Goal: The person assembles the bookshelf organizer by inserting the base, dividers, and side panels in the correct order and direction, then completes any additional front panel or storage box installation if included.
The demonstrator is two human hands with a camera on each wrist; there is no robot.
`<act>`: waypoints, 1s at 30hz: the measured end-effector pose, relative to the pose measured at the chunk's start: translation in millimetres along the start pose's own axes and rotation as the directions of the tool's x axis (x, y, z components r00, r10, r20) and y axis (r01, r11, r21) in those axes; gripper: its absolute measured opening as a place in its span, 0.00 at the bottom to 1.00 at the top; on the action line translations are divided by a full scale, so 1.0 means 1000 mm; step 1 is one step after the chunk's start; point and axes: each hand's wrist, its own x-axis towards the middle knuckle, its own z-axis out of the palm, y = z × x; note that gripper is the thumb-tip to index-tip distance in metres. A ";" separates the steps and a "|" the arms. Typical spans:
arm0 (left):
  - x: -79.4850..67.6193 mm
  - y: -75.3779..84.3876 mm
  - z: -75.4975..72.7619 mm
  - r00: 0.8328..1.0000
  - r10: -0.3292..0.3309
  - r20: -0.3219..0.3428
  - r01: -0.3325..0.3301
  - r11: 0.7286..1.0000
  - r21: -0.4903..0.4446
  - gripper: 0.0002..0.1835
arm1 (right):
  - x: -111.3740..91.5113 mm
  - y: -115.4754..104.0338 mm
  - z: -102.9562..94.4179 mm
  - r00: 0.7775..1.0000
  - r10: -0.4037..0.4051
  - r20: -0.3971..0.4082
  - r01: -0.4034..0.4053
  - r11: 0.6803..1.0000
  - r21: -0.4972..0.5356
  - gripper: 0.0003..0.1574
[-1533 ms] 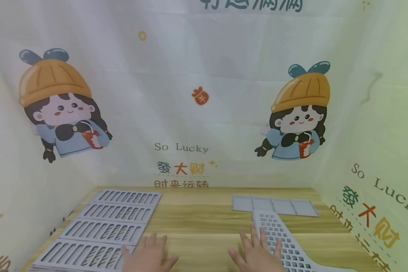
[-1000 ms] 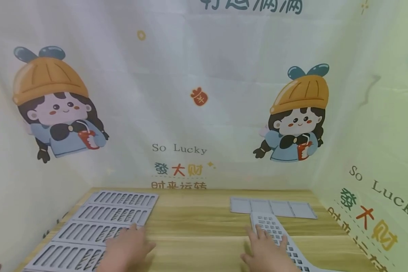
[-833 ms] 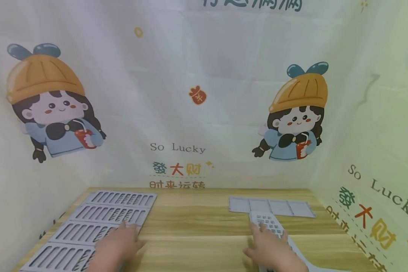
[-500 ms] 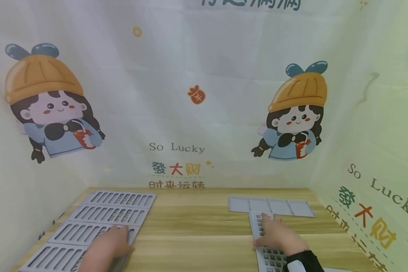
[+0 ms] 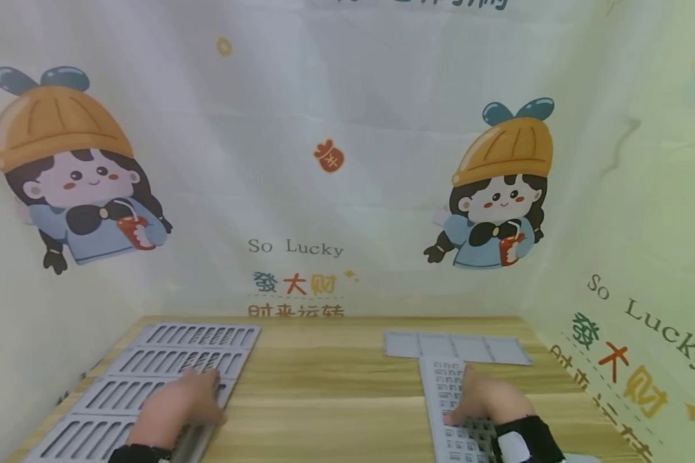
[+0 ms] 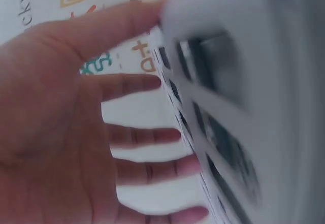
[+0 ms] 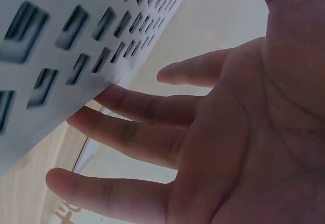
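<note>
My left hand [image 5: 185,402] lies over the right side of a pale grey slotted panel [image 5: 107,376], which has several rows of long slots. In the left wrist view, the left fingers [image 6: 134,135] are straight and spread, their tips touching or close to the panel's edge. My right hand [image 5: 489,395] is at a pale perforated panel [image 5: 428,399] with small square holes, its thumb against the top face. From the right wrist view, two nearly straight right fingers [image 7: 152,107] meet the panel's edge, while the other two stand apart from it.
Behind the perforated panel lies a pale strip [image 5: 436,345] divided into several plain sections. Everything sits on a wood-grain table [image 5: 307,386], enclosed at the back and sides by printed cloth [image 5: 382,212]. Black straps [image 5: 527,444] are on both wrists.
Both hands have moved outward from between the panels, the left onto the slotted panel, the right along the perforated one. The right hand has turned inward. The view has shifted slightly right.
</note>
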 end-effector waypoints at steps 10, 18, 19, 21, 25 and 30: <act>-0.008 0.018 -0.016 0.981 0.196 -0.008 -0.196 0.980 -0.028 0.48 | -0.002 0.004 -0.006 0.999 0.043 0.003 -0.043 0.999 -0.001 0.75; -0.032 0.079 -0.004 0.972 0.231 -0.051 -0.233 0.972 -0.038 0.44 | 0.000 0.004 -0.007 0.997 0.070 0.019 -0.070 0.998 -0.004 0.75; -0.035 0.087 -0.001 0.971 0.228 -0.068 -0.231 0.972 -0.037 0.45 | 0.000 0.004 -0.008 0.997 0.069 0.020 -0.069 0.998 -0.009 0.75; -0.042 0.104 0.007 0.968 0.228 -0.104 -0.232 0.972 -0.030 0.45 | -0.001 0.004 -0.008 0.997 0.069 0.021 -0.069 0.997 -0.016 0.74; -0.051 0.132 0.025 0.964 0.226 -0.137 -0.232 0.972 -0.029 0.44 | -0.001 0.005 -0.008 0.998 0.059 0.017 -0.059 0.998 -0.026 0.74; -0.055 0.157 0.053 0.967 0.243 -0.081 -0.245 0.969 -0.015 0.39 | 0.001 0.007 -0.010 0.999 0.035 0.025 -0.035 0.999 0.004 0.79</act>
